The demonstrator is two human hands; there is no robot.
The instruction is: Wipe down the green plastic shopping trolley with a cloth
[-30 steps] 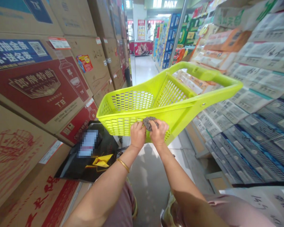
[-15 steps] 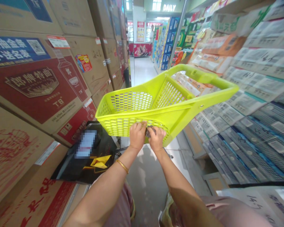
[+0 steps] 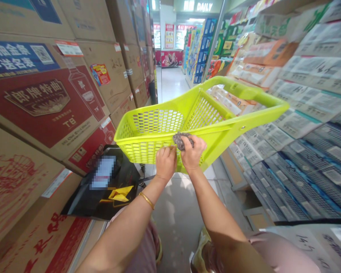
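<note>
A lime-green plastic shopping cart [image 3: 216,140] with holed sides stands across the aisle in front of me, its handle to the right. My right hand [image 3: 192,151] is closed around a grey scouring ball [image 3: 182,141], which looks like steel wool. That ball rests against the cart's side just below the rim. Lower and to the left, my left hand [image 3: 166,161] is closed at the holed side wall, fingers curled against the lattice. A gold bangle [image 3: 147,200] circles my left wrist. The fingertips of my left hand are hidden.
Stacked cardboard cartons [image 3: 45,102] wall the left side. A black bag [image 3: 85,203] with yellow paper [image 3: 121,193] lies on a lower carton. Shelves of packaged tissues [image 3: 315,102] line the right. Tiled floor [image 3: 172,89] runs ahead between them.
My right hand has moved up and slightly right with the scouring ball, from beside my left hand to just under the rim. My left hand and the cart have stayed nearly still.
</note>
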